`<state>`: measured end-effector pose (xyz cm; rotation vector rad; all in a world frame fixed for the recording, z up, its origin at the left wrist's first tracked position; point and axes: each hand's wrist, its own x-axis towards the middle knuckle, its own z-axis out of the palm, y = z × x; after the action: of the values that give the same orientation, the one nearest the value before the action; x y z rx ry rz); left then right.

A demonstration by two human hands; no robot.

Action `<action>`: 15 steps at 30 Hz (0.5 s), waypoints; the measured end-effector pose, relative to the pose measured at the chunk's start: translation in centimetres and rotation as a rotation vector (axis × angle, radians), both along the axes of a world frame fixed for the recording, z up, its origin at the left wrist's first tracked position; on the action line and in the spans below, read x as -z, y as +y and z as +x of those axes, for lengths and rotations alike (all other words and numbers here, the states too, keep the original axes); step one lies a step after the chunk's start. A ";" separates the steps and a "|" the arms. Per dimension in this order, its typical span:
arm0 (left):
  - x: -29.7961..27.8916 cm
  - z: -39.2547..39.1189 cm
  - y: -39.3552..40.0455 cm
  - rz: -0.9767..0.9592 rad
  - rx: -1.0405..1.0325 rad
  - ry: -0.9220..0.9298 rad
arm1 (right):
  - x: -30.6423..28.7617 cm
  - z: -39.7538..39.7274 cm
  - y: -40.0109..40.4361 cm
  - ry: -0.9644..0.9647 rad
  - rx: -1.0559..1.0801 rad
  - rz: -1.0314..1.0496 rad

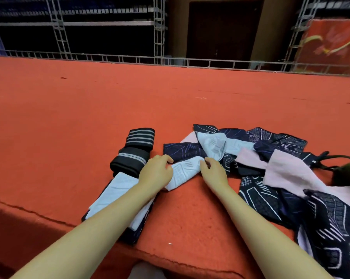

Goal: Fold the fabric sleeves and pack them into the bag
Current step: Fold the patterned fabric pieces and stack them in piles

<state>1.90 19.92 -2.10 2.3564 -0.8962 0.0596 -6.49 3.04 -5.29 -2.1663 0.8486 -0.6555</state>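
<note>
we note the left hand (157,171) and right hand (214,170) each in a pinching grip on the pale blue sleeve (183,173), beside the folded stack (129,162), apparently to square it for folding on the surface (89,117).

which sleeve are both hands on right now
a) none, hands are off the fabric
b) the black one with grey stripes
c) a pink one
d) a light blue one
d: the left hand and right hand both hold the light blue sleeve between them; the black striped sleeves lie untouched.
</note>
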 end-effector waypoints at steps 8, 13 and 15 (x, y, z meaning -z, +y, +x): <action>2.0 1.8 -0.1 -0.012 -0.053 0.193 | -0.4 0.7 -2.1 -0.088 -0.109 0.319; 1.9 1.4 -0.1 -0.032 -0.068 0.183 | 0.7 -0.7 -0.9 -0.142 -0.088 0.094; 1.9 0.9 -0.2 -0.016 -0.057 0.113 | 0.5 -1.4 -0.1 -0.232 -0.065 0.036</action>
<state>2.84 19.76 -4.02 2.3447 -0.7714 -0.0429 -7.84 2.96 -5.79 -2.0285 0.6588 -0.8332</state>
